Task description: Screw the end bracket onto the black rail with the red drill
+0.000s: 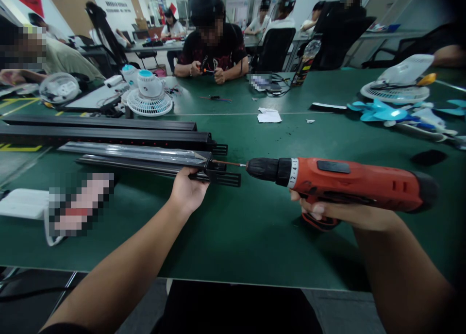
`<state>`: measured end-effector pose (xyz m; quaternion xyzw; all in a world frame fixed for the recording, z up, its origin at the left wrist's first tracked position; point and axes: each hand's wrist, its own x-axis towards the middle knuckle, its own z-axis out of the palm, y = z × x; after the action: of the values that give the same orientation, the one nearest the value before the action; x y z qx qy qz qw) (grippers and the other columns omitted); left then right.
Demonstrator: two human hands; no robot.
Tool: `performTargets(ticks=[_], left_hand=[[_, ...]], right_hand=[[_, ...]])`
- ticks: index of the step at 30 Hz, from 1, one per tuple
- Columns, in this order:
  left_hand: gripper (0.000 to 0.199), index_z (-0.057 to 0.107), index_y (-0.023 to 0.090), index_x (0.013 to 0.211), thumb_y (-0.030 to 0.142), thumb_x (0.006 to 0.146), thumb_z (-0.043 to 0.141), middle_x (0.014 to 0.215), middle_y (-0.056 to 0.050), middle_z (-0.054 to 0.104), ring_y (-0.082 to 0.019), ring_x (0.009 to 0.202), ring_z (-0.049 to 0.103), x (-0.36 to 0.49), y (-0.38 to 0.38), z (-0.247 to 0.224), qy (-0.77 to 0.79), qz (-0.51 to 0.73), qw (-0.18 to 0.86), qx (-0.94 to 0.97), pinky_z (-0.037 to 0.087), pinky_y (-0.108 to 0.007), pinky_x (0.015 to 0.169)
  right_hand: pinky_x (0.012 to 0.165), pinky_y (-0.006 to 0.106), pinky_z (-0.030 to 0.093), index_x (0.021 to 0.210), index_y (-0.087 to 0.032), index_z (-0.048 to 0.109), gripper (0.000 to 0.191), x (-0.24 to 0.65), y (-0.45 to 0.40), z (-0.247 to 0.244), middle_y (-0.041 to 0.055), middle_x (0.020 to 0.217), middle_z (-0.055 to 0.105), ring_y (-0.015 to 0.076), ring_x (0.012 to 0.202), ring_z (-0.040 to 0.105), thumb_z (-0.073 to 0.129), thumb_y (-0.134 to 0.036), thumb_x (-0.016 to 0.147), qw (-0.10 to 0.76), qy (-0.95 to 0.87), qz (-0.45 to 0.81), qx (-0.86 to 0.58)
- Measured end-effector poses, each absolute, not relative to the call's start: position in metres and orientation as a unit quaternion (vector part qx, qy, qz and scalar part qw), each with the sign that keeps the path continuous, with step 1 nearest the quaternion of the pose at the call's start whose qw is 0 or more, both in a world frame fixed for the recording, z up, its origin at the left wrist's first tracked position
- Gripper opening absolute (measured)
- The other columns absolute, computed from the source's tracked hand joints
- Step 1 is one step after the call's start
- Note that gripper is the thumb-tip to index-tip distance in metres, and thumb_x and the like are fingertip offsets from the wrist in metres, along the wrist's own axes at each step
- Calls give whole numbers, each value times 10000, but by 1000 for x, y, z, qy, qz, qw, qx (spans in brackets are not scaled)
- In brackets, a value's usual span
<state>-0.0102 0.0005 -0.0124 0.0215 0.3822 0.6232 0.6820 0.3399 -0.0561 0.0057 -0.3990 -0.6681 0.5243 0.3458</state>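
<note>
My right hand [324, 215] is wrapped round the grip of a red and black cordless drill [349, 181], held level and pointing left. A long thin driver bit [231, 164] runs from its chuck to the end of a long black bar-shaped housing [145, 154]. Whether the tip sits on a screw is too small to tell. My left hand [189, 191] grips that housing near its right end, thumb on top and fingers underneath. Clear plastic film covers part of the housing's top, and a slotted black bracket [225, 178] sticks out at the end.
Behind the held housing lie other long black housings [109, 135]. White fan parts [149, 98] stand at the back left, blue fan blades [382, 111] at the right. Paper scraps [269, 115] and a bottle [306, 64] are farther back. A person [213, 42] works across the table.
</note>
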Motion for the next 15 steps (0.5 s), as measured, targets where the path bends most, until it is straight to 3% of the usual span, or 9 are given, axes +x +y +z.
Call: performTargets(ticks=[15], left_hand=[[467, 750, 135, 1255, 45, 843, 551, 912, -72, 835, -207, 803, 798, -5, 0, -6, 397, 628, 669, 5, 646, -303, 831]], right_hand=[[467, 179, 579, 1114, -255, 924, 218, 334, -58, 6, -6, 669, 710, 114, 517, 619, 969, -406, 964, 371, -660, 529, -384]])
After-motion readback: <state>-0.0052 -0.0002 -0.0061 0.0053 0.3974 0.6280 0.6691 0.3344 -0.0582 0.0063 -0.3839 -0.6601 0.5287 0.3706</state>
